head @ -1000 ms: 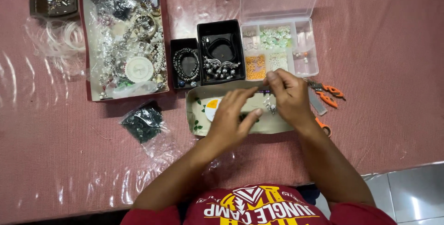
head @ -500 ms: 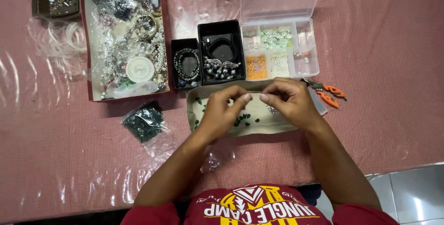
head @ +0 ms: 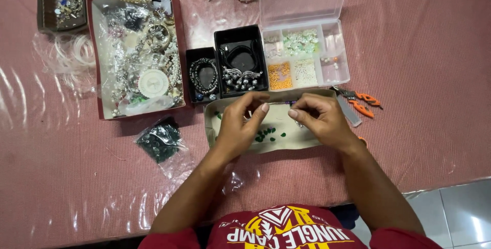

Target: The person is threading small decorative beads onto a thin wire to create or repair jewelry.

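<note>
Two hands worked low over the pink checked bench [head: 419,49], with open bench near and to the right and a crowd of boxes along the far side. Biggest of these was the red box [head: 176,49] of mixed jewellery at far left, then the clear divided case [head: 335,77] of pale and orange beads, then two black boxes [head: 240,34] holding bracelets. Orange pliers [head: 364,101] lay just right of the beige tray [head: 212,134], close to the right wrist.

Compared with a moment earlier, the hands had drawn apart, and a thin beaded strand [head: 279,102] now stretched between them above the tray; I judged the threading had paused to pull the strand straight. The left hand [head: 240,126] pinched one end between thumb and fingertips; the right hand [head: 319,121] pinched the other. Small green beads [head: 268,135] lay loose in the tray beneath, near the left hand. A bag of dark beads [head: 159,140] sat left of the tray.
</note>
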